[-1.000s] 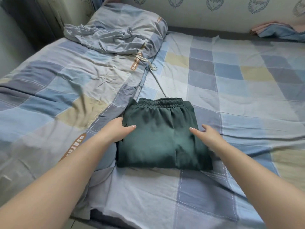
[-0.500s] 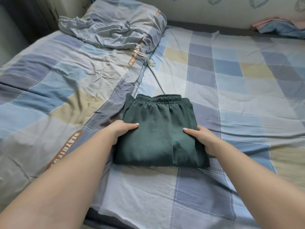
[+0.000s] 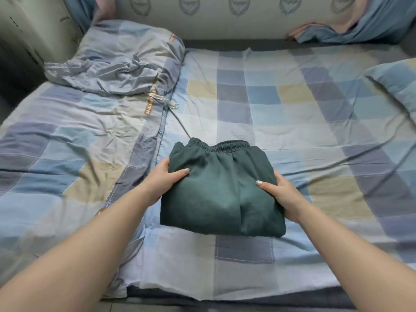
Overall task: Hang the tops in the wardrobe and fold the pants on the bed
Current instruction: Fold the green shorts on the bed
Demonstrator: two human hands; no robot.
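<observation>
While my left hand (image 3: 165, 180) and right hand (image 3: 278, 194) grip the sides of the folded green pants (image 3: 221, 192), thumbs on top, this pair looks done, lying near the bed's (image 3: 292, 113) front edge. A crumpled grey garment (image 3: 105, 74) waits at the far left corner; no wardrobe shows.

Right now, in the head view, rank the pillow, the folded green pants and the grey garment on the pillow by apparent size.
1. Pillow, largest.
2. Folded green pants and grey garment: they look about alike, and the pants lie nearer the camera, so I won't rank them.
Left hand and right hand grip the pants' sides.
</observation>
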